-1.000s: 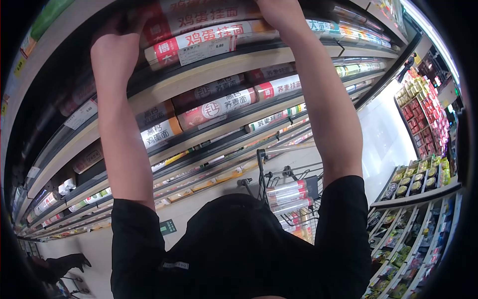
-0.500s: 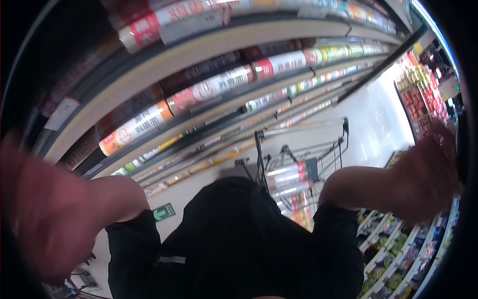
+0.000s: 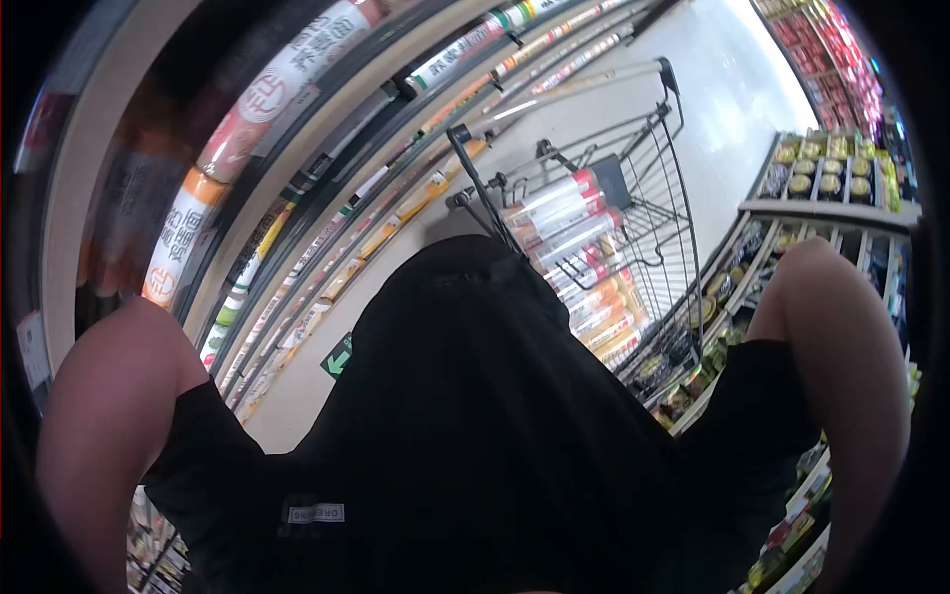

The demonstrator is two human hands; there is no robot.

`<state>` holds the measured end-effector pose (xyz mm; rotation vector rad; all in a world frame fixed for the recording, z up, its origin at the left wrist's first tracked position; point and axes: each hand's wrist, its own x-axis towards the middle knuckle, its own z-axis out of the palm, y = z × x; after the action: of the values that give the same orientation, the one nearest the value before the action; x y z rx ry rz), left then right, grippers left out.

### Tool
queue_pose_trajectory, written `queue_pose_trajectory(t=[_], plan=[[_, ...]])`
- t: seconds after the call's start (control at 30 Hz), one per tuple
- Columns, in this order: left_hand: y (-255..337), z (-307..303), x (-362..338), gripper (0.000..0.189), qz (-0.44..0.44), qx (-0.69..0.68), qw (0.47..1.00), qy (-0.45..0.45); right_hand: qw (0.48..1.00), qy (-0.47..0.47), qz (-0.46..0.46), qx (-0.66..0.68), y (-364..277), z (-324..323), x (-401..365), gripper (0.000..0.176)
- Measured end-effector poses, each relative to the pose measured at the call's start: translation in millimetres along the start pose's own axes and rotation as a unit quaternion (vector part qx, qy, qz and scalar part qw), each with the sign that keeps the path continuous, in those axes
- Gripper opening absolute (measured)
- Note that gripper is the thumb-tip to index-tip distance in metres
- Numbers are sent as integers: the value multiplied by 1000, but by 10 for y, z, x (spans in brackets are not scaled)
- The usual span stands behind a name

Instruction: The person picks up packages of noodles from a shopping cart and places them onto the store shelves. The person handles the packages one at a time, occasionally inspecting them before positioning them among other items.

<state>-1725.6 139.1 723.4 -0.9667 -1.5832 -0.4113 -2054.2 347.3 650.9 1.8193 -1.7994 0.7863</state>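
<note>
Neither of my hands shows; both arms are bent back toward the camera. My left forearm [image 3: 104, 426] runs down the left edge, beside a shelf holding a pink-and-white cylindrical package [image 3: 262, 99] and an orange-and-white one [image 3: 178, 243]. Over on the right, my right forearm [image 3: 856, 366] passes in front of low display shelves. Beyond my dark shirt [image 3: 475, 396] stands a wire shopping cart [image 3: 683, 198]. Inside it lie several clear packages with red ends [image 3: 559, 213] and some orange-and-yellow packages [image 3: 609, 317].
Long shelf rails [image 3: 327, 129] curve along the left. A green arrow sign [image 3: 336, 358] is on the pale floor [image 3: 584, 124]. Racks of yellow-lidded goods [image 3: 831, 168] stand at right, with red packages [image 3: 821, 84] behind.
Both hands, blurred at the side edges before, have gone out of view as the arms bent back. The camera view has turned, and cart and shelves sit higher in it.
</note>
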Motion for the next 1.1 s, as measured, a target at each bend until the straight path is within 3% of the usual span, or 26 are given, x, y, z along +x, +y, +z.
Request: queue_pose_trajectory(t=[0.43, 0.8, 0.9, 1.03, 1.1], plan=[[-504, 335, -192, 29, -31, -132, 990, -43, 993, -60, 99, -21, 302, -161, -509, 38], [-639, 653, -341, 32, -38, -176, 982, -62, 987, -42, 155, -15, 434, -250, -886, 41], [-652, 667, -317, 33, -42, -172, 982, -71, 987, 15, 162, -18, 473, -432, -1030, 42], [-758, 692, -430, 34, -66, -154, 986, -22, 960, 177, 217, -21, 681, -674, -1407, 43], [-832, 797, -740, 34, -138, -117, 983, -6, 931, 238, 277, 14, 864, -612, -1744, 44]])
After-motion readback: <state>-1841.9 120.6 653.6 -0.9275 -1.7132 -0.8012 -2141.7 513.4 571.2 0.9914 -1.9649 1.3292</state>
